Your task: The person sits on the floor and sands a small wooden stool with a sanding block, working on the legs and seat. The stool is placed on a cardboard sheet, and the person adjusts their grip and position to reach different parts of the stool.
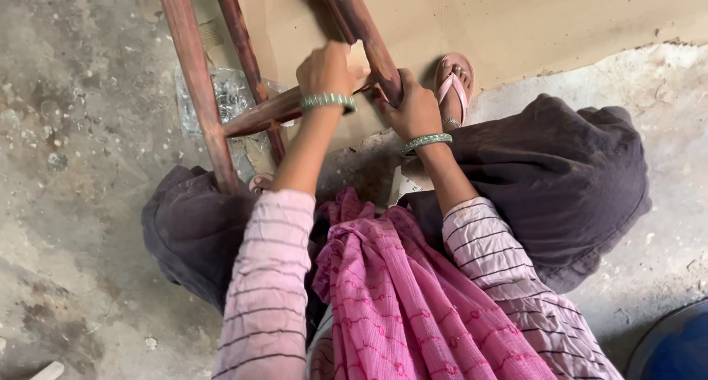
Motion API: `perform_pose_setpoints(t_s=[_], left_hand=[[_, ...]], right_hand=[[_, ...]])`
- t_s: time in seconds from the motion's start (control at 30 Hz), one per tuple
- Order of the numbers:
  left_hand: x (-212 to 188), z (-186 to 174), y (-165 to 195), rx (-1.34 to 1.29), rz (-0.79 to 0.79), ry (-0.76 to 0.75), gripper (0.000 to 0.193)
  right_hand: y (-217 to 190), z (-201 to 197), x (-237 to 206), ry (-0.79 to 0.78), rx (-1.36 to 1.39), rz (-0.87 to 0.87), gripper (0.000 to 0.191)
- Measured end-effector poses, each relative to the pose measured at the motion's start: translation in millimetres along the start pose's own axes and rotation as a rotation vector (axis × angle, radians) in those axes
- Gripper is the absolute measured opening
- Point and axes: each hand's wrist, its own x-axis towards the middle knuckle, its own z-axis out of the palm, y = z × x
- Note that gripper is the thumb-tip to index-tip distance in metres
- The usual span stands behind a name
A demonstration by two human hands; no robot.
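So I was squatting on the concrete floor (81, 225) with the reddish-brown wooden frame (198, 78) right in front of my knees, its legs and rails lying partly over a sheet of cardboard (531, 19). My right hand (413, 107) was wrapped tight around one of the slanted legs (366, 33), fingers fully closed on it. My left hand (324, 70) was curled in a fist just beside it, up against the cross rail (265, 113), but honestly I couldn't tell what it was gripping. A crumpled clear plastic bag (225, 92) sat behind the rails, and my pink sandal (453, 81) was just right of that leg.
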Motion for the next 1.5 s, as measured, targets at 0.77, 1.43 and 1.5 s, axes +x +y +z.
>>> perform_pose_setpoints(t_s=[0.77, 1.43, 1.5], left_hand=[[59.2, -21.7, -14.8, -0.338, 0.445, -0.354, 0.061], [27.8, -5.1, 5.7, -0.094, 0.273, -0.129, 0.034], [-13.5, 29.1, 18.2, 0.172, 0.326, 0.259, 0.023]], right_hand=[[-6.6, -6.1, -4.3, 0.05, 0.063, -0.024, 0.06], [0.1, -3.8, -0.3, 0.052, 0.007, -0.017, 0.058], [1.5, -2.3, -1.1, 0.056, 0.005, -0.018, 0.056]])
